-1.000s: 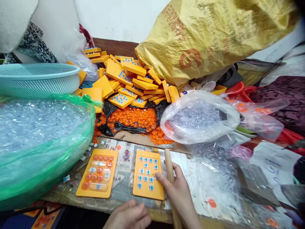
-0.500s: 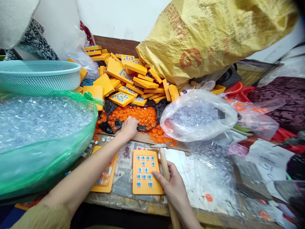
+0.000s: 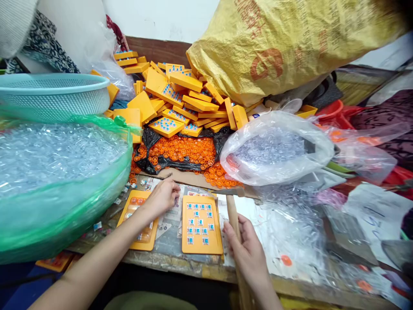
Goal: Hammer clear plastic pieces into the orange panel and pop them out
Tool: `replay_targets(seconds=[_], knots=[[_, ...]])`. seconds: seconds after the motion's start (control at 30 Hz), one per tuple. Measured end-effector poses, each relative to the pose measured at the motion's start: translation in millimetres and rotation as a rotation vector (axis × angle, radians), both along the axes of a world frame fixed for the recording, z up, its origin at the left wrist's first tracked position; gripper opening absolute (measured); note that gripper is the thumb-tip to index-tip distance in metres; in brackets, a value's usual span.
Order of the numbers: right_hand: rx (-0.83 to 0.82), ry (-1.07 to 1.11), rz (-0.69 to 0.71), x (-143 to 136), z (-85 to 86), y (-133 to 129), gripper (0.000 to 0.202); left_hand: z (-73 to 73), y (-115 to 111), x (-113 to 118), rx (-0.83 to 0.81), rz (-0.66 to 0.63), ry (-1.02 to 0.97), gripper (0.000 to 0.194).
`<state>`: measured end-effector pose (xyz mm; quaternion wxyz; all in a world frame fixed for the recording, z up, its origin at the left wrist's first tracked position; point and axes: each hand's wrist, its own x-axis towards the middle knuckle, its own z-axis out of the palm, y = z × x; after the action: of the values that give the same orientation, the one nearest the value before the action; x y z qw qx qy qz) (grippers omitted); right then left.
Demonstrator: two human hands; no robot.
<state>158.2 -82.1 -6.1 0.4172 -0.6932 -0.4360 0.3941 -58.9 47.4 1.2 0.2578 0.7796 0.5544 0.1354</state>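
My left hand [image 3: 163, 198] hovers between two yellow-orange plastic panels, its fingers curled together; what they hold, if anything, is hidden. Under my left forearm lies one panel [image 3: 148, 241] with orange caps and clear pieces in it. Just right of that hand, the other panel [image 3: 195, 215] lies flat, dotted with small blue-and-clear switches. My right hand [image 3: 247, 245] is closed loosely around the wooden handle of a hammer [image 3: 232, 211], beside that panel's right edge. The hammer's thin metal head lies just beyond the panel's top right corner.
A black bag holds loose orange caps [image 3: 183, 148], some spilled in front. Behind it rises a heap of yellow panels [image 3: 180, 94]. Clear pieces fill a green bag [image 3: 64, 206] at left and a white bag [image 3: 277, 176] at right. A blue basket [image 3: 54, 97] stands far left.
My left hand has come back from the orange caps toward me, to between the two panels. My right thumb has moved off the right panel; that hand stays at the hammer handle.
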Motion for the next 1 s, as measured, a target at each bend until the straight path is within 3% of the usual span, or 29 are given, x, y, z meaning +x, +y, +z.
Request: replay_targets(seconds=[0.17, 0.33, 0.43, 0.6, 0.8, 1.0], knots=[[0.036, -0.268, 0.079, 10.0, 3.6, -8.3, 0.042, 2.4, -10.6, -3.0, 0.083, -0.07, 0.074, 0.022], [0.066, -0.374, 0.086, 3.5, 7.8, -14.9, 0.04, 1.9, -30.4, -0.8, 0.254, -0.129, -0.096, 0.036], [0.085, -0.358, 0.089, -1.8, 11.1, -13.5, 0.04, -2.3, -31.5, -3.1, 0.252, -0.125, -0.046, 0.034], [0.069, -0.281, 0.075, -2.7, 8.8, -12.0, 0.043, 0.4, -22.1, -5.1, 0.113, -0.137, 0.13, 0.024], [0.051, -0.212, 0.054, -5.0, 5.1, -16.0, 0.045, 4.4, -24.2, 2.8, 0.102, -0.153, 0.144, 0.027], [0.06, -0.128, -0.092, -16.1, 1.2, -25.7, 0.045, 10.0, -34.3, 1.4, 0.133, -0.142, 0.145, 0.027]])
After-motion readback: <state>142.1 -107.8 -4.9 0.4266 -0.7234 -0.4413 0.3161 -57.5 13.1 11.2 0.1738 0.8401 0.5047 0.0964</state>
